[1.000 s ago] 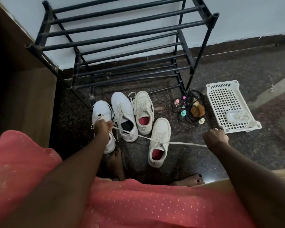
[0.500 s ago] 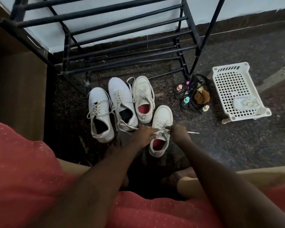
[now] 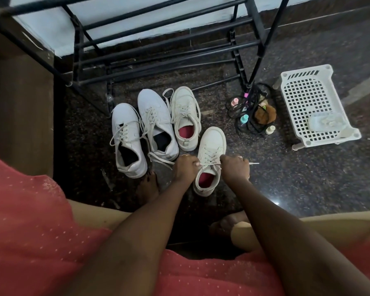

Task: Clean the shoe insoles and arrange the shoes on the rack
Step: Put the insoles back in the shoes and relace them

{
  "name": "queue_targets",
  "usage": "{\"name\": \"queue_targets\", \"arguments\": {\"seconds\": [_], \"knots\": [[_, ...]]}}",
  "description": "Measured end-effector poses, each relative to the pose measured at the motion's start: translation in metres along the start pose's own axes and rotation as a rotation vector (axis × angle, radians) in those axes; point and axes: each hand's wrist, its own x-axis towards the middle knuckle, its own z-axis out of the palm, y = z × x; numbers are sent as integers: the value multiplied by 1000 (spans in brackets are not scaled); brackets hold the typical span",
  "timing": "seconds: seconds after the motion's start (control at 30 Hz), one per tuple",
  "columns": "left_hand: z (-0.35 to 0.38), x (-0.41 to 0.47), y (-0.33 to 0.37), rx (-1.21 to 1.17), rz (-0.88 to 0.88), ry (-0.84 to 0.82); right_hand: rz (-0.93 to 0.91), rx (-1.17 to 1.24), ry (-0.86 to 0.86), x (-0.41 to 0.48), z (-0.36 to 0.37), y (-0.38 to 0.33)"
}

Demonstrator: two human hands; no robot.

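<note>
Off to the right on the floor, a white plastic basket (image 3: 303, 103) with a perforated base and stubby corner posts holds one pale, lumpy pad (image 3: 324, 123) in its near right corner. Just left of it, a black wire caddy (image 3: 253, 130) carries small bottles with a pink cap (image 3: 235, 101), a teal cap (image 3: 244, 118) and a cream cap (image 3: 270, 129), plus a brown fuzzy tuft (image 3: 265, 114). In front of the black rack (image 3: 158, 50) of round metal bars stand four white shoes, toes pointing far. The leftmost sneaker (image 3: 126, 129) and the second sneaker (image 3: 154, 112) are dark inside; the third sneaker (image 3: 183, 103) and the nearest sneaker (image 3: 212, 144) show red insoles. The nearest sneaker sits down and right of the cluster, its toe just beside the third's heel. The left hand (image 3: 183, 167) pinches its lace at the left of the eyelets, fingers curled. The right hand (image 3: 233, 167) grips the lace on the right, with the lace tip (image 3: 254, 163) poking out past the knuckles. A brown wooden panel (image 3: 19, 103) closes the left edge. A broad stretch of floor (image 3: 286, 178) lies open between the nearest sneaker and the basket. It is dark, speckled, polished stone. A bare foot (image 3: 147, 186) rests near the leftmost sneaker's heel.
</note>
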Motion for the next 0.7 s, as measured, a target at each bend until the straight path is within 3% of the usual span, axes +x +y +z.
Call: {"name": "queue_targets", "arguments": {"seconds": [0.57,0.7], "knots": [[11,-6,-19,-161,-216,-39,60,116,19,-1,5,17],[13,-9,-25,-270,-236,-141,221,285,-152,-3,5,23]]}}
